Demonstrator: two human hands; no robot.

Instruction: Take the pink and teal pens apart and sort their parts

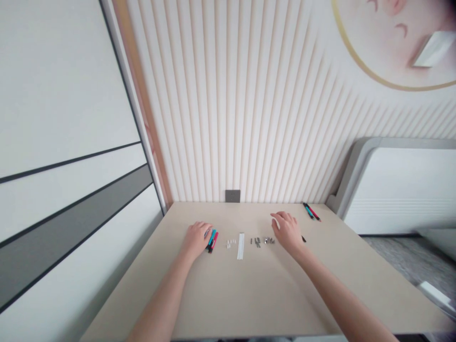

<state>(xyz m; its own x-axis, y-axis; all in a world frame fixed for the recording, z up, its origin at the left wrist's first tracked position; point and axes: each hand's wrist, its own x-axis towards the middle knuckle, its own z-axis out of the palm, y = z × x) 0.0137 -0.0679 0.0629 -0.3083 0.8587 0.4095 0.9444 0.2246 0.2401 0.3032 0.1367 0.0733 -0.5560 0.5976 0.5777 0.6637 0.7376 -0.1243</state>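
My left hand (197,238) rests on the left part of the table, its fingers curled over the edge of a small group of pen barrels. A teal and black barrel (213,236) and a red and black barrel (214,242) show beside the fingertips; what lies under the fingers is partly hidden. My right hand (288,231) hovers over the table with its fingers apart, holding nothing I can see. Just left of it are small silver metal pieces (269,241). A short black piece (304,239) shows partly behind that hand.
Thin white refill-like sticks (241,246) lie mid-table, between small white pieces (231,243) and grey clip-like pieces (256,242). A teal pen part (308,211) and a red pen part (313,212) lie at the back right. A dark wall socket (232,196) sits behind the table (228,304).
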